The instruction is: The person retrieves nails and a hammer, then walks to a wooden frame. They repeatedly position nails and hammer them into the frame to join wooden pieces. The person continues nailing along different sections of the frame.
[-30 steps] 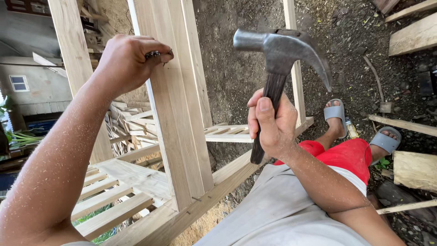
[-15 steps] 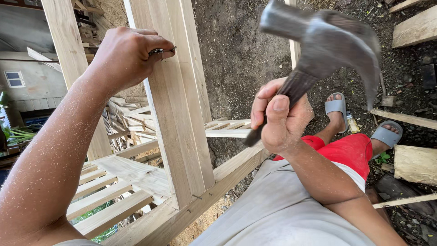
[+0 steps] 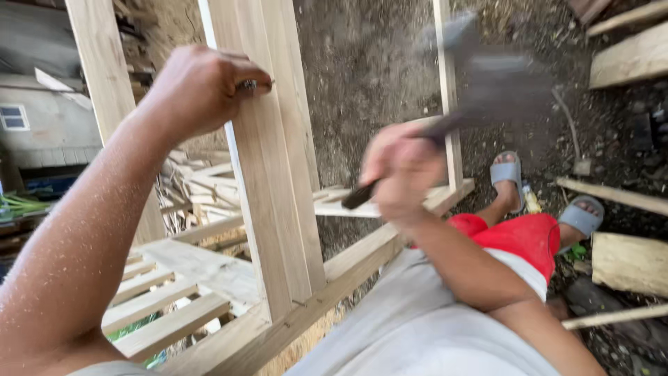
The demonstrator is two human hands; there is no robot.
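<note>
Nearest the camera is the left forearm, dusted with sawdust, running up to the left hand (image 3: 198, 87) – fingers pinched together on a small nail (image 3: 249, 85) held against the upright wooden post (image 3: 275, 181). Right hand (image 3: 400, 170) is wrapped tight around the dark handle of a hammer (image 3: 480, 90), which is raised and smeared into a blur, head up over the dirt.

Looks to me like the nail-starting step: nail set on the post face, hammer cocked. The next hit calls for a light, square tap on the nail head, keeping clear of the pinching fingertips – those sit right beside it.

Further down there's a slatted wooden frame (image 3: 167, 306), red shorts and grey sandals (image 3: 506, 174) on the ground, loose planks (image 3: 630, 59) beyond.
</note>
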